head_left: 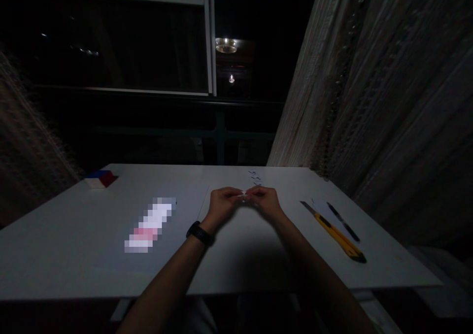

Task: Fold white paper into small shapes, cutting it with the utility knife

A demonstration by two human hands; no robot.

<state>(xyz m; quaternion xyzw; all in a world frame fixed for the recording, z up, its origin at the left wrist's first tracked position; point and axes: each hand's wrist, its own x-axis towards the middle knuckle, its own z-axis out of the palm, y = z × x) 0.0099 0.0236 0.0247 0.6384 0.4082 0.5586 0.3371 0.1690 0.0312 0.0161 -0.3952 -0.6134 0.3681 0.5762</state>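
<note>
My left hand, with a dark watch on its wrist, and my right hand meet above the middle of the white table. Between their pinched fingertips is a small white piece that looks like paper; its exact shape is too small to make out. Both hands are closed on it, thumbs and fingers pressed together. Just beyond them, several small pieces with dark marks lie on the table.
At right lie a yellow utility knife, blade extended, and a black pen. A lit, blurred-out rectangle rests on a pale sheet at left. A cube-like puzzle sits far left. Curtains flank the dark window.
</note>
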